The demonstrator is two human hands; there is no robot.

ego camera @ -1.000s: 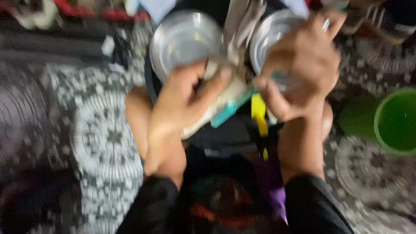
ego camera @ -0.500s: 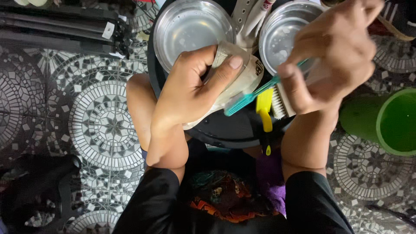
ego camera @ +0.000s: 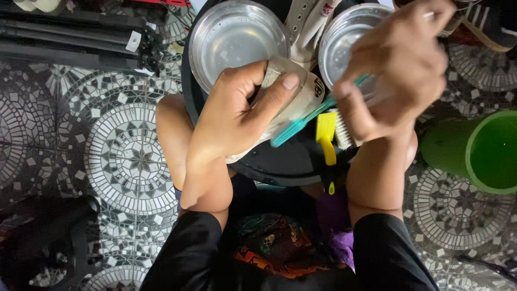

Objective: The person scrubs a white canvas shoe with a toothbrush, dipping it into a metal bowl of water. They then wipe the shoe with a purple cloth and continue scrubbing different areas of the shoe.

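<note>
A beige, soft-looking shoe (ego camera: 293, 99) is being gripped in the left hand (ego camera: 231, 116) over a round black basin (ego camera: 285, 167), w/ the thumb pressed flat across its side and the fingers curled under it; the forearm is rising from a black sleeve near the camera, wrist bent slightly inward. The shoe is judged light and pliable, likely wet and a bit slippery, so a wrap-around hold at the mid-body, as here, is seen as the safest. Just right of it, a teal plastic-handled brush (ego camera: 301, 123) is being clenched in the right hand (ego camera: 396, 70), fingers closed tight round the handle, bristle end aimed at the shoe. A yellow-handled brush w/ white bristles (ego camera: 326, 134) is lying on the basin below that hand. Farther off, two round steel bowls (ego camera: 237, 40) are sitting in the basin, approx. side by side. A green plastic bucket (ego camera: 479, 148) is standing at right on the patterned mosaic floor (ego camera: 124, 156).
</note>
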